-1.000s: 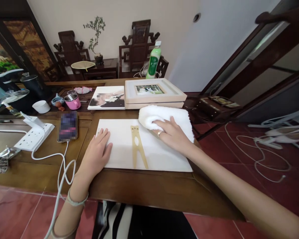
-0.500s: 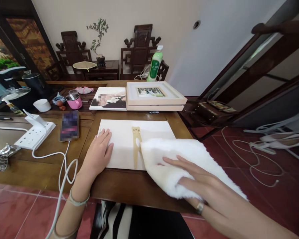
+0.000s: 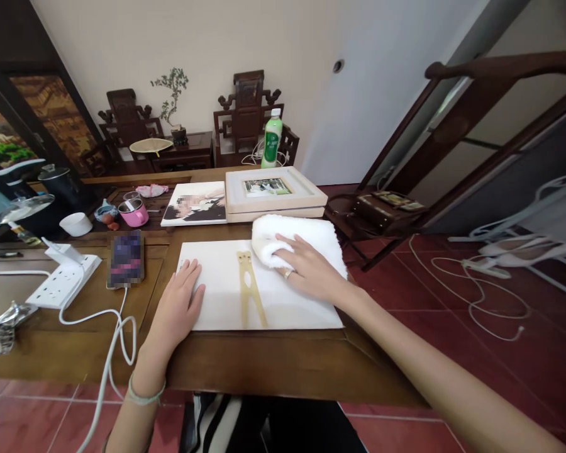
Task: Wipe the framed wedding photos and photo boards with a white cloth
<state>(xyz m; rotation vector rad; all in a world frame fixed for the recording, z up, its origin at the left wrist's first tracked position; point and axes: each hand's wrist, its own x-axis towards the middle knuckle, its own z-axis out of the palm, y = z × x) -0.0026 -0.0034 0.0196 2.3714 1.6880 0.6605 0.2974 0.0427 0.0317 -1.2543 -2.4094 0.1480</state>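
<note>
A flat white board (image 3: 217, 296) lies on the wooden table, with a tan forked shape (image 3: 245, 296) running down its middle. My left hand (image 3: 182, 305) rests flat on the board's left side, fingers stretched out and together. In my right hand (image 3: 306, 264) is a fluffy white cloth (image 3: 321, 236), bunched under the fingers and pressed on the board's far right part. Part of the cloth spreads past the board's right edge. The cloth and hand hide the board's upper right corner.
Behind the board lie a photo print (image 3: 195, 204) and stacked pale wooden frames (image 3: 273, 192), with a green bottle (image 3: 271, 139) beyond. On the left are a phone (image 3: 125, 259), a white power strip (image 3: 68, 283), loose cables and a pink cup (image 3: 133, 212).
My right hand has pushed the cloth away from me, from the board's near right edge to its far right. The shape's forked lower end now shows. My left hand stays on the board.
</note>
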